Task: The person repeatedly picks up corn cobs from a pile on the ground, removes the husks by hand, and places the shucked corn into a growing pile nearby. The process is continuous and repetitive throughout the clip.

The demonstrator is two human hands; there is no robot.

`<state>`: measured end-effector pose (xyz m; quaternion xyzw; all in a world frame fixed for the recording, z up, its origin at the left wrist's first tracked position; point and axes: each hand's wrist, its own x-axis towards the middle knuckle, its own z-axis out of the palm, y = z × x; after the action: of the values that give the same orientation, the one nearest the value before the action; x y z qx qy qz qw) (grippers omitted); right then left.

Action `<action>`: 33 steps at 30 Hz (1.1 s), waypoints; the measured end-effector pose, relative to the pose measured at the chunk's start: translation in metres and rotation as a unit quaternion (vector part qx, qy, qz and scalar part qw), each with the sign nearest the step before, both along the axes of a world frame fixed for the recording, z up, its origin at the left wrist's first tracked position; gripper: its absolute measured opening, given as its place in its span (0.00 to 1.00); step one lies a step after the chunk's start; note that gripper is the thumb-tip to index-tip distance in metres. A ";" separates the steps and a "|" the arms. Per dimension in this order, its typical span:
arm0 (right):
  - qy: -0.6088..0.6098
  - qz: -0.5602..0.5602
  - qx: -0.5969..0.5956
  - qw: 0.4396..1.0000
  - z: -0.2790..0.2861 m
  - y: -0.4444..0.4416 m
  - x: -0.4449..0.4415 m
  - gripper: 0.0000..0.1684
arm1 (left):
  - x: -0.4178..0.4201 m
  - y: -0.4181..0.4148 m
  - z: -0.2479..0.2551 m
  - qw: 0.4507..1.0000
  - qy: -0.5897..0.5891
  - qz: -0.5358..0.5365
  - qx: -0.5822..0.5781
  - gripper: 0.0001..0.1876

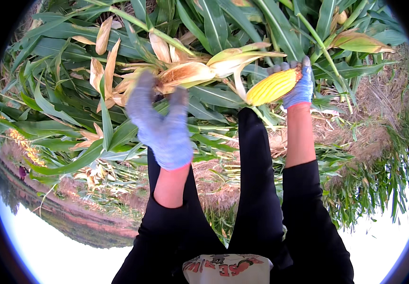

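My right hand (302, 87), in a blue knit glove with dark-coated fingers, grips a husked ear of yellow corn (272, 87) near its reddish-brown end. The ear lies slantwise across the palm, its other end pointing down and left. My left hand (162, 127), gloved alike and blurred by motion, is raised with its fingers spread and nothing visible between them. Just behind its fingertips, opened dry corn husks (186, 74) lie on the cut stalks. Pale husk leaves (236, 64) stretch from there towards the ear in my right hand.
Green corn stalks and leaves (211, 28) lie in a thick layer before me. An ear still in its husk (362, 42) rests at the upper right. Husked yellow ears (27, 145) are heaped at the far left. My black-trousered knee (252, 124) stands between my arms.
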<state>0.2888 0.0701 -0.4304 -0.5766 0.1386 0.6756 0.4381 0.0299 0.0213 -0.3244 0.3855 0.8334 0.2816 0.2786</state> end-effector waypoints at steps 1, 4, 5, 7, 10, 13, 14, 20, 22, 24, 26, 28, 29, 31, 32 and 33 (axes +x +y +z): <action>0.049 0.052 0.033 0.997 0.020 0.015 -0.015 0.26 | 0.011 0.010 0.010 0.990 -0.117 -0.056 0.058 0.28; 0.064 0.193 0.087 0.975 0.070 0.051 -0.062 0.28 | 0.052 0.033 0.025 0.940 -0.308 -0.119 -0.090 0.36; 0.084 0.215 0.079 0.970 0.082 0.062 -0.076 0.31 | 0.055 0.038 0.027 0.911 -0.380 -0.116 -0.111 0.37; 0.100 0.168 0.066 0.979 0.101 0.075 -0.099 0.35 | 0.048 0.047 0.025 0.910 -0.353 -0.118 -0.184 0.35; 0.045 0.212 0.105 0.971 0.115 0.086 -0.119 0.31 | 0.032 0.052 0.018 0.940 -0.265 -0.150 -0.155 0.32; -0.100 0.253 0.138 0.952 0.116 0.083 -0.137 0.18 | 0.023 0.052 0.012 0.969 -0.105 -0.197 -0.103 0.31; -0.111 0.234 0.117 0.959 0.115 0.082 -0.142 0.18 | 0.022 0.052 0.010 0.969 -0.051 -0.223 -0.095 0.31; -0.229 0.284 0.136 0.921 0.104 0.081 -0.156 0.14 | 0.012 0.048 0.001 0.975 0.001 -0.216 -0.059 0.32; -0.168 0.225 0.076 0.957 0.103 0.077 -0.156 0.13 | 0.008 0.045 0.000 0.972 0.028 -0.234 -0.028 0.34; -0.108 0.150 0.033 0.982 0.102 0.073 -0.158 0.11 | 0.005 0.041 0.000 0.972 0.024 -0.231 -0.032 0.33; -0.041 0.056 -0.036 0.997 0.100 0.071 -0.162 0.11 | 0.005 0.037 0.000 0.980 -0.037 -0.195 -0.018 0.33; -0.057 0.004 -0.125 0.991 0.095 0.071 -0.167 0.12 | 0.007 0.033 -0.001 0.981 -0.159 -0.113 0.013 0.33; -0.048 0.005 -0.122 0.991 0.094 0.072 -0.168 0.12 | 0.007 0.032 -0.001 0.978 -0.178 -0.109 0.022 0.33; -0.012 -0.010 -0.138 0.990 0.090 0.076 -0.170 0.12 | 0.005 0.030 -0.005 0.972 -0.209 -0.101 0.045 0.33; 0.028 0.030 -0.100 0.994 0.091 0.077 -0.166 0.15 | 0.004 0.030 -0.007 0.959 -0.270 -0.080 0.018 0.30; 0.065 0.045 -0.090 0.993 0.093 0.078 -0.160 0.19 | 0.001 0.030 -0.009 0.942 -0.331 -0.057 -0.011 0.28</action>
<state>0.1288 0.1477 -0.3377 -0.5747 0.2012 0.7150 0.3435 0.0311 0.0515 -0.3339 0.3143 0.6742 0.3677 0.5581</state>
